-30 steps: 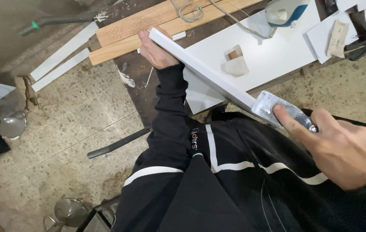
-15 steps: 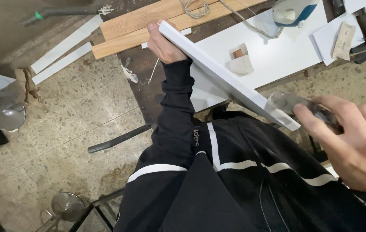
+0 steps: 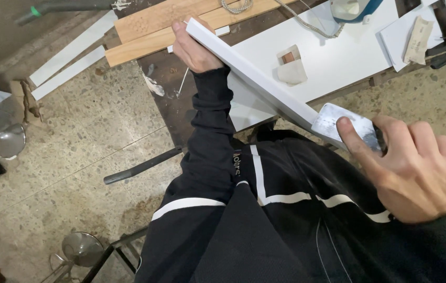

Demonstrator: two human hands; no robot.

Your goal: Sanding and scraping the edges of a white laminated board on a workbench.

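I see a long white strip (image 3: 257,78) with a smooth, matt painted look. Against its near end sits a flat scraper blade (image 3: 344,126) — bare metal, dull grey, smeared with pale residue. The planks (image 3: 181,23) further off are raw light wood, grain showing. A white panel (image 3: 338,57) on the table looks smooth and faintly glossy; the table top (image 3: 168,89) beside it is dark, rough and stained. The floor (image 3: 76,152) is speckled terrazzo — worn, matt. The black sleeve (image 3: 210,147) is soft cloth.
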